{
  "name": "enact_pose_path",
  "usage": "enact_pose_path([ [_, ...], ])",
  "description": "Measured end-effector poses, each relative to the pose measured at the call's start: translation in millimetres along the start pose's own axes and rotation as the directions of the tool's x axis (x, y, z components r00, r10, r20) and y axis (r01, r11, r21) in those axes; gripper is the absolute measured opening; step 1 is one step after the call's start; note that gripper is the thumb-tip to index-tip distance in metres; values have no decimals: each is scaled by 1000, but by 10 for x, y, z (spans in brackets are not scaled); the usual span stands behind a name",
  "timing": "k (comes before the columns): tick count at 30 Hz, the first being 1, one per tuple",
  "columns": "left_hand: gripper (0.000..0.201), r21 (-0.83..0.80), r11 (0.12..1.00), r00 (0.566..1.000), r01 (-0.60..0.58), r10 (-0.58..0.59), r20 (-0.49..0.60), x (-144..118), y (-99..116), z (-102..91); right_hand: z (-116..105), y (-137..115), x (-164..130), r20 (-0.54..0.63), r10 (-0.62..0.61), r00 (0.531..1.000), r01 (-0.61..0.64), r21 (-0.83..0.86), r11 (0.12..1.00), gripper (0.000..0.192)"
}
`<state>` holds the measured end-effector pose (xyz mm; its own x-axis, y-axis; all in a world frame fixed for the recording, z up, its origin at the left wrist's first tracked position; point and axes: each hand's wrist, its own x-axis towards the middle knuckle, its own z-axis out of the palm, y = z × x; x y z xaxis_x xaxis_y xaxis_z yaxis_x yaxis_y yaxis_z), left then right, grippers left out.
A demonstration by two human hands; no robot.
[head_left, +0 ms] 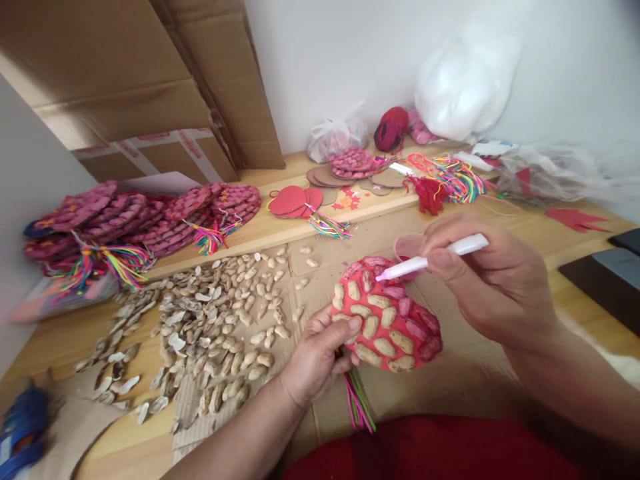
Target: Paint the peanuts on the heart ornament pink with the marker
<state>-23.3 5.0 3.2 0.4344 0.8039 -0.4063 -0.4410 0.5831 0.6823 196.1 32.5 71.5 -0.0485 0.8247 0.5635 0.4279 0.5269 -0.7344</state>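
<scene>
Head view, left hand [320,343] holding a peanut-covered red disc [386,319], right hand [495,287] pinching a pink-tipped white pen [409,268], loose peanuts [257,339] nearby

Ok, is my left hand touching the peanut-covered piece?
Touching: in the head view, your left hand grips the peanut-covered piece, thumb lying over its front.

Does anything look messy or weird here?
Yes: split tan peanut shells lie strewn across the pale wooden tabletop at the left, looking untidy. The rounded red peanut-covered disc in the left hand looks odd: its peanuts are pink along the far and right edges but plain tan elsewhere.
</scene>
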Motion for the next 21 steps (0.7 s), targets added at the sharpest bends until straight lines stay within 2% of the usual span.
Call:
enact_pose_path([
  [2,36,-1,1000,1000,0,0,1,-2,1,1,-1,-3,1,-6,-33,999,33,-34,999,2],
  [8,39,8,1000,1000,-1,1,-20,-2,9,8,0,-7,-5,75,-73,994,78,-65,995,4],
  [13,39,9,1000,1000,-1,1,-17,6,16,11,4,-27,-6,18,-91,996,92,-52,994,5],
  [21,37,20,1000,999,-1,1,-33,-4,12,12,32,-17,-8,65,-99,993,100,-11,995,9],
])
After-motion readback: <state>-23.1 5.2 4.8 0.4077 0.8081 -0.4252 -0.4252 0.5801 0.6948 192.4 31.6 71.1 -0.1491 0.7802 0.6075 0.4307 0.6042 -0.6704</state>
